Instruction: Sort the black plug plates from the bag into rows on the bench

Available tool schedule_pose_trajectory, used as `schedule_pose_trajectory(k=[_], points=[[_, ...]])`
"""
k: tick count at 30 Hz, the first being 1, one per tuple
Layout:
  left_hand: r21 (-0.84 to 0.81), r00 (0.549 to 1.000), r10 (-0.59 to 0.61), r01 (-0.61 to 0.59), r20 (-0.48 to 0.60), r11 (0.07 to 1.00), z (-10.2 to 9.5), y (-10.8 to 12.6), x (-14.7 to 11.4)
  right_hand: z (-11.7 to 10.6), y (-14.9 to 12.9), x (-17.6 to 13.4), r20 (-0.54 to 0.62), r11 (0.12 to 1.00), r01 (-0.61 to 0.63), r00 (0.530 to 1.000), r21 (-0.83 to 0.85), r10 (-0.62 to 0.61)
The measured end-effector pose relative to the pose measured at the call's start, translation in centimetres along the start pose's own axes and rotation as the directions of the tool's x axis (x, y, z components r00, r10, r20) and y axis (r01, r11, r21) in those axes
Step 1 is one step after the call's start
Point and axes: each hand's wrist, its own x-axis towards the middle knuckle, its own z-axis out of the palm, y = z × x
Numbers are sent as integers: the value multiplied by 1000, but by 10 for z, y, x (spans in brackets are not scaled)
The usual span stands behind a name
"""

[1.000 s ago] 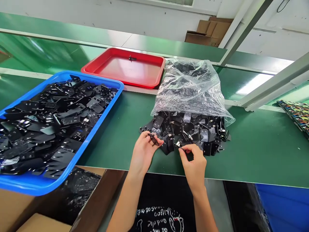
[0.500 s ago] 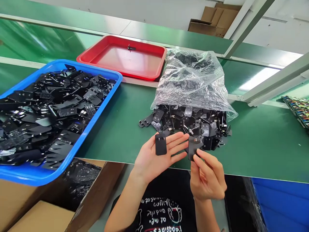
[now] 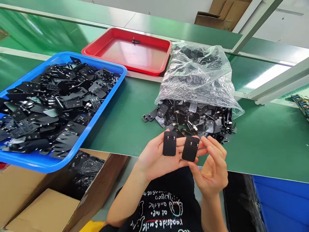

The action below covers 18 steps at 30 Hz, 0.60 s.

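Note:
My left hand (image 3: 154, 159) is palm up with its fingers stretched out. A flat black plug plate (image 3: 169, 149), with small metal prongs near its top, lies by the thumb. A second black plug plate (image 3: 190, 151) rests slightly tilted across the fingers, apart from the first. My right hand (image 3: 212, 169) is at that second plate's right edge, thumb and index finger spread; whether the fingertips still touch it I cannot tell. Behind the hands, a pile of similar black pieces (image 3: 178, 117) spills from a clear plastic bag (image 3: 200, 80) on the green table (image 3: 135, 109).
At left, a blue tray (image 3: 103, 116) is heaped with black pieces and overhangs the table edge. A red tray (image 3: 166, 62) behind holds one small black piece. Cardboard boxes (image 3: 45, 209) stand below left, a blue surface (image 3: 282, 199) below right. A metal post (image 3: 258, 25) rises at right.
My right hand has laid the second plug plate onto the left fingers, and its pinch has loosened. The view has shifted slightly, moving the trays and bag up and right in the picture.

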Motion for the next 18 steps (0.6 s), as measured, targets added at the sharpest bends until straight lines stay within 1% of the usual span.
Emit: schedule_pose_trajectory(k=[2,4,6,9,13,18], points=[[19,1000,-25,25,16,1000,1,0,0,-1,-1,2,35,996,-55,998,64,53],[21,999,-43,43,26,999,2,-1,1,-2,-3,3,77,991,-96,993,92,89],[9,998,-49,49,33,999,1,-2,1,-2,-4,4,102,989,-114,989,99,103],[-15,998,-59,59,32,998,0,-3,1,-2,-4,3,113,987,-108,989,121,95],[-20,997,-72,72,5,997,-1,-4,2,-2,-2,3,126,981,-128,986,146,110],[-29,997,-61,60,-41,998,1,-5,4,-3,0,0,159,971,-190,973,143,167]])
